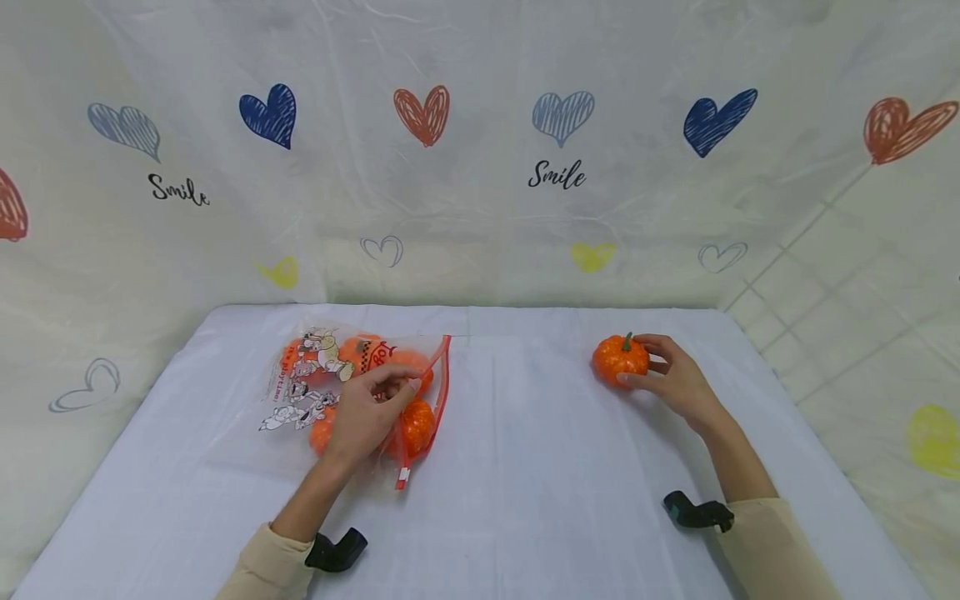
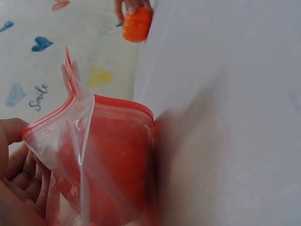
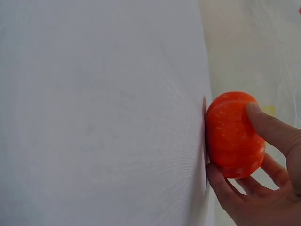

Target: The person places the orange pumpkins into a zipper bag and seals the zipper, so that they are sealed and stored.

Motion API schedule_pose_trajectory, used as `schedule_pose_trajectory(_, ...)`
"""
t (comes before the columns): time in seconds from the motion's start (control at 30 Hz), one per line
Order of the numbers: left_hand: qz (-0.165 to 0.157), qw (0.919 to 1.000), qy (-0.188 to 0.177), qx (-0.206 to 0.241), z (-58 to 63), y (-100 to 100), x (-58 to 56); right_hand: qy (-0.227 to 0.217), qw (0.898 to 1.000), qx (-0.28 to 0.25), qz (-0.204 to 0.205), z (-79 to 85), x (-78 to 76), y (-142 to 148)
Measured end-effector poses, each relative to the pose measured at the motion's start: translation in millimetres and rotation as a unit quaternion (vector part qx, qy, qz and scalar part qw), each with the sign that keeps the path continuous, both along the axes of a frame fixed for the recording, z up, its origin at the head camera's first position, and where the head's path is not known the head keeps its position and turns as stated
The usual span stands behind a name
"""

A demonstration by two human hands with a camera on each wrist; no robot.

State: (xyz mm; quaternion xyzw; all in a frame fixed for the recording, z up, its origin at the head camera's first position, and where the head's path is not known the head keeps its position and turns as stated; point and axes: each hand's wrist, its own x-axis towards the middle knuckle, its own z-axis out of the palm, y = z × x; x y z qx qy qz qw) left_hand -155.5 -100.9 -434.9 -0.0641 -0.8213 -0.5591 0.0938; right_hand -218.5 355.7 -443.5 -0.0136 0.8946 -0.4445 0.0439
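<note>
On the left of the table lies a clear zip bag [image 1: 446,354] with a red zip edge and printed cartoon figures. Several small orange pumpkins [image 1: 417,427] show through its plastic. My left hand [image 1: 367,417] pinches the bag's upper edge between thumb and fingers; in the left wrist view the bag's mouth [image 2: 124,103] bulges around a pumpkin. Toward the back right, a single orange toy pumpkin [image 1: 619,362] with a green stem sits in the grip of my right hand [image 1: 678,387]. Its thumb and fingers curve around the pumpkin's side, close at the tabletop in the right wrist view.
A white cloth covers the table [image 1: 540,467]. Behind it hangs a pale sheet [image 1: 487,192] printed with hearts and the word Smile. Black wrist devices [image 1: 337,552] sit at both cuffs.
</note>
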Motion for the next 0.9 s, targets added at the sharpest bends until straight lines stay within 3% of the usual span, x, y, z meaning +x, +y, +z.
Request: schedule_pose_trajectory(0.9, 0.002, 0.9999, -0.012, 0.005, 0.1, 1.1, 1.4, -0.004, 1.0, -0.001, 0.015, 4.8, 8.5, -9.4)
